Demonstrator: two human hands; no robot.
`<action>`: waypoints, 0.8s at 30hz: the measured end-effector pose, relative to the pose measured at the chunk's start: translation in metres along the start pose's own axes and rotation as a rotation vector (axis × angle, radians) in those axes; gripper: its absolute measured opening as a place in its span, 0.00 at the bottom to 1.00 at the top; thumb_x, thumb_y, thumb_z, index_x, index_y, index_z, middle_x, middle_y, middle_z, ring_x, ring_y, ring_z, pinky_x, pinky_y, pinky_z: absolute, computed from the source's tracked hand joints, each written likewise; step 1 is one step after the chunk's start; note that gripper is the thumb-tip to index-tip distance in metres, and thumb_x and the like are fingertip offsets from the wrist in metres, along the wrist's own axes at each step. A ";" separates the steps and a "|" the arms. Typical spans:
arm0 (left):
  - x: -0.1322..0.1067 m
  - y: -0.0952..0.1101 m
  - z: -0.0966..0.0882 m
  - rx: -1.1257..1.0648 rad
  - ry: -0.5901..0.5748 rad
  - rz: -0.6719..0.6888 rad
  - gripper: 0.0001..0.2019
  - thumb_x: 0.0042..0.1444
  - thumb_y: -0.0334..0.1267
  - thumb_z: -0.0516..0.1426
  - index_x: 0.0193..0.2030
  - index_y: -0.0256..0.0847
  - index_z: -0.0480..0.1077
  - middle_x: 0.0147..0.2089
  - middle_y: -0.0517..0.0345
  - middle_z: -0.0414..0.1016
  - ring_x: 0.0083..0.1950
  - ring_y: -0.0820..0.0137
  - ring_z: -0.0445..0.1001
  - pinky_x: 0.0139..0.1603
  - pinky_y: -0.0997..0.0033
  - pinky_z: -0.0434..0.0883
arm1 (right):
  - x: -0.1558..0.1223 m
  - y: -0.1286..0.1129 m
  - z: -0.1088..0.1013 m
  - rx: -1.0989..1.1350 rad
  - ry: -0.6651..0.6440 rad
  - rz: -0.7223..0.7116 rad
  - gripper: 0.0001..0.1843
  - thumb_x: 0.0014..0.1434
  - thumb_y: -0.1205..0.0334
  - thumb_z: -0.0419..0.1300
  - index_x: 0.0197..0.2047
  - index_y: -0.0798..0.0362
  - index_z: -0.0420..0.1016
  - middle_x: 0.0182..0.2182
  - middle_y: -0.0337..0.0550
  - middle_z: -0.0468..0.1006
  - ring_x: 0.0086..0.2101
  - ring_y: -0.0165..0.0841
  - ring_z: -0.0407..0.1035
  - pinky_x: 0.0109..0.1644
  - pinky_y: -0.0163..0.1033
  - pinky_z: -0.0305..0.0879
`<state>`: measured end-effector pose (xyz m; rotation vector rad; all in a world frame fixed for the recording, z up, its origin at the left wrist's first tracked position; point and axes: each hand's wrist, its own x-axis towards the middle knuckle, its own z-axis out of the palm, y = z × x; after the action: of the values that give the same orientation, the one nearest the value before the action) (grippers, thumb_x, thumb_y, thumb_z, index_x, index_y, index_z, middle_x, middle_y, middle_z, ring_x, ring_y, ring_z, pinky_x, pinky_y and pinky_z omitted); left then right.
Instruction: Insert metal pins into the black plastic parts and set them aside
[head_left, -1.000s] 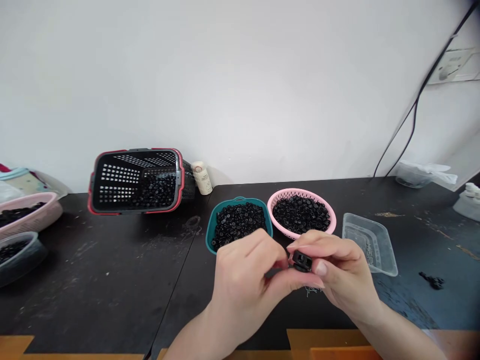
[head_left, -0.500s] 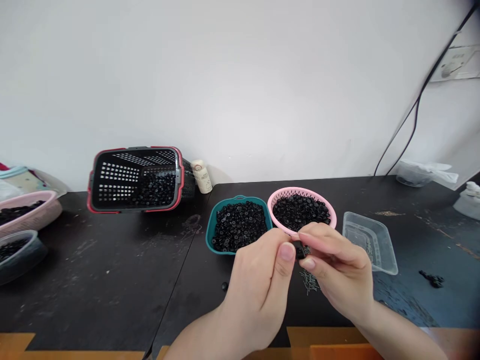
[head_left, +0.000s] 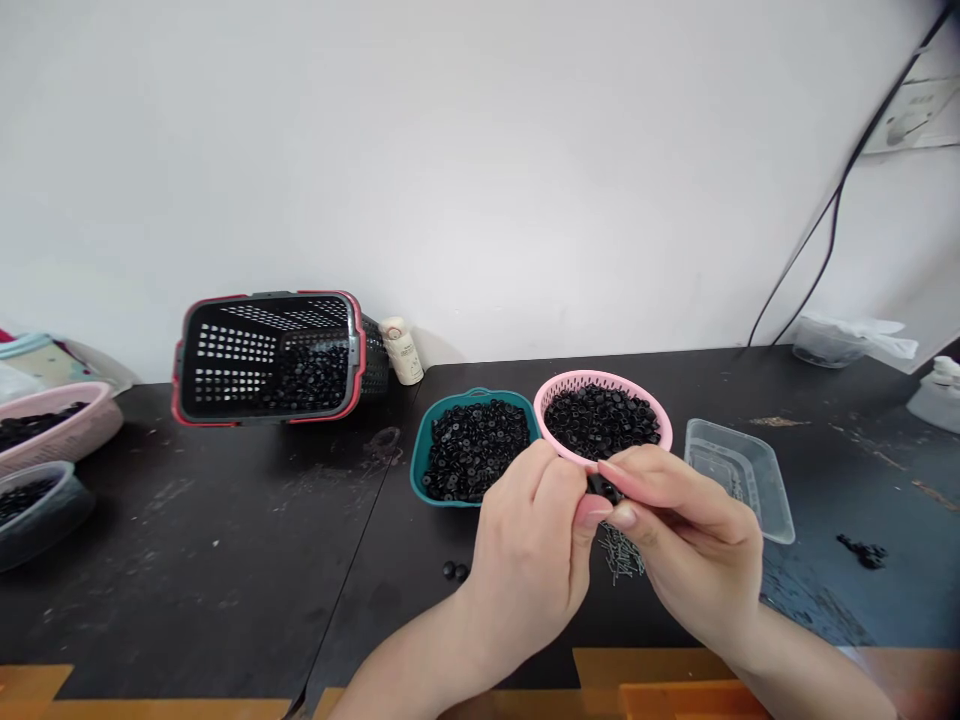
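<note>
My left hand point(head_left: 536, 555) and my right hand point(head_left: 686, 545) meet over the black table point(head_left: 225, 560), both pinched on one small black plastic part point(head_left: 602, 489) between their fingertips. Just behind them stand a teal bowl point(head_left: 417, 460) and a pink basket point(head_left: 660, 415), each filled with small black parts. A small heap of thin metal pins point(head_left: 621, 552) lies on the table under my right hand. Two loose black parts point(head_left: 455, 571) lie left of my left wrist.
A clear plastic tray point(head_left: 739, 475) stands right of the pink basket. A black and red crate point(head_left: 274, 358) lies on its side at the back left beside a small white bottle point(head_left: 401, 351). Other containers point(head_left: 45, 430) sit at the far left. A black cable point(head_left: 817, 250) hangs down the wall.
My left hand has turned thumb-up and closed in on the part; the black part, plainly showing a second ago, is now nearly hidden between the fingertips. Both hands have risen slightly toward the pink basket.
</note>
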<state>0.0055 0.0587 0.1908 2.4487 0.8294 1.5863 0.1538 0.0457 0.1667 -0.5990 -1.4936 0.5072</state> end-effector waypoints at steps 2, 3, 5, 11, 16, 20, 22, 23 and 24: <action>0.000 -0.001 0.001 0.031 0.017 0.029 0.15 0.74 0.41 0.42 0.36 0.41 0.60 0.33 0.57 0.66 0.35 0.69 0.65 0.33 0.68 0.63 | 0.000 -0.001 0.000 0.003 0.009 -0.003 0.23 0.62 0.72 0.65 0.56 0.37 0.80 0.38 0.41 0.83 0.38 0.37 0.75 0.36 0.40 0.72; 0.000 -0.003 0.002 0.021 0.024 0.042 0.15 0.74 0.41 0.42 0.36 0.41 0.61 0.32 0.57 0.65 0.34 0.69 0.64 0.32 0.68 0.63 | 0.000 -0.001 0.000 0.006 0.009 -0.005 0.23 0.62 0.72 0.65 0.56 0.37 0.80 0.38 0.41 0.82 0.38 0.37 0.75 0.35 0.40 0.72; 0.002 -0.007 0.004 -0.075 0.022 0.050 0.17 0.73 0.44 0.42 0.35 0.41 0.61 0.30 0.59 0.63 0.33 0.70 0.63 0.31 0.69 0.62 | 0.000 -0.001 0.000 0.021 0.002 -0.002 0.22 0.63 0.71 0.65 0.56 0.37 0.79 0.38 0.42 0.82 0.37 0.36 0.74 0.35 0.40 0.72; 0.011 -0.022 0.007 -0.561 -0.188 -0.034 0.23 0.69 0.58 0.43 0.35 0.41 0.64 0.30 0.61 0.61 0.29 0.72 0.62 0.30 0.71 0.63 | 0.001 0.002 0.001 0.101 -0.012 0.057 0.14 0.68 0.59 0.62 0.54 0.35 0.81 0.44 0.46 0.73 0.44 0.37 0.69 0.45 0.43 0.73; 0.015 -0.025 -0.004 -0.635 -0.344 -0.063 0.25 0.68 0.59 0.45 0.30 0.41 0.64 0.25 0.62 0.63 0.25 0.74 0.62 0.28 0.72 0.62 | 0.004 0.001 -0.002 0.033 -0.040 0.070 0.12 0.65 0.53 0.63 0.50 0.33 0.83 0.40 0.46 0.68 0.43 0.38 0.65 0.43 0.44 0.71; 0.018 -0.028 -0.011 -0.615 -0.381 -0.059 0.25 0.69 0.56 0.46 0.28 0.40 0.65 0.23 0.63 0.62 0.23 0.75 0.61 0.27 0.73 0.61 | 0.009 0.001 -0.010 -0.014 -0.091 0.019 0.15 0.63 0.57 0.66 0.52 0.32 0.81 0.37 0.43 0.68 0.37 0.36 0.65 0.35 0.42 0.67; 0.018 -0.031 -0.010 -0.579 -0.384 -0.022 0.25 0.70 0.56 0.46 0.29 0.40 0.66 0.23 0.63 0.62 0.23 0.75 0.60 0.26 0.73 0.60 | 0.012 0.002 -0.013 -0.026 -0.119 -0.021 0.17 0.63 0.60 0.67 0.53 0.32 0.81 0.35 0.42 0.69 0.35 0.35 0.66 0.32 0.41 0.65; 0.018 -0.032 -0.009 -0.554 -0.381 -0.014 0.26 0.69 0.57 0.45 0.28 0.40 0.66 0.23 0.63 0.62 0.23 0.75 0.60 0.26 0.73 0.60 | 0.013 0.003 -0.014 -0.029 -0.134 -0.036 0.18 0.63 0.62 0.67 0.54 0.32 0.80 0.34 0.42 0.70 0.34 0.35 0.66 0.31 0.40 0.64; 0.017 -0.033 -0.008 -0.529 -0.374 -0.017 0.27 0.69 0.58 0.45 0.27 0.40 0.65 0.22 0.63 0.61 0.23 0.76 0.59 0.25 0.73 0.59 | 0.014 0.003 -0.015 -0.030 -0.147 -0.046 0.19 0.63 0.63 0.67 0.54 0.33 0.80 0.33 0.41 0.71 0.32 0.34 0.66 0.30 0.40 0.63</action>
<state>-0.0085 0.0933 0.1963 2.2227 0.3157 1.0996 0.1695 0.0563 0.1754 -0.5588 -1.6534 0.5029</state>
